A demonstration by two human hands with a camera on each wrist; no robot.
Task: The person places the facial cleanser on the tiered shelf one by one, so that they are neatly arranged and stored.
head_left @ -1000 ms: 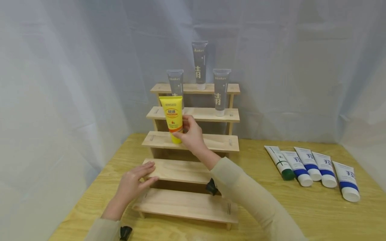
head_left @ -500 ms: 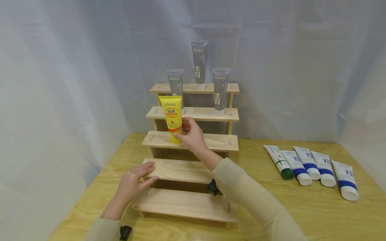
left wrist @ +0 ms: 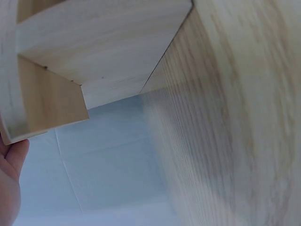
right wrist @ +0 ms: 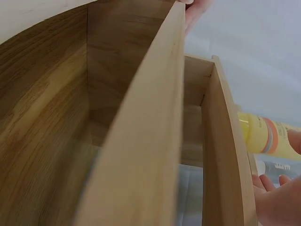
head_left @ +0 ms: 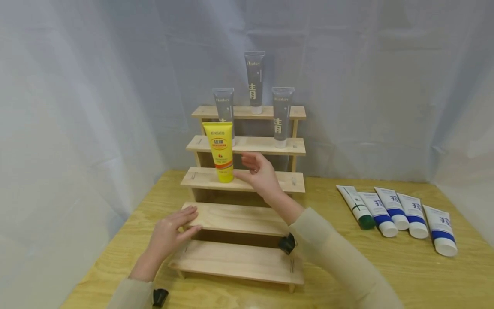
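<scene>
A yellow squeeze tube [head_left: 219,152] stands cap down on the left part of the middle step of a wooden tiered stand [head_left: 239,218]. Just right of it is my right hand [head_left: 264,177], its fingers spread away from the tube and the thumb tip close to the cap. In the right wrist view the yellow tube [right wrist: 268,134] shows on the step, with that hand [right wrist: 280,202] around its side and nothing in its grasp. My left hand [head_left: 170,231] rests on the left end of the second-lowest step, fingers on top and thumb at the front edge.
Three grey tubes stand upright on the upper steps: one top tube [head_left: 254,81], one right tube [head_left: 282,116] and one left tube [head_left: 224,103] partly behind the yellow one. Several white tubes [head_left: 413,214] lie on the table at right, one with a green cap [head_left: 366,222].
My right hand has let go of the yellow tube and moved a little to the right. The tube stays upright in place. My left hand has not moved.
</scene>
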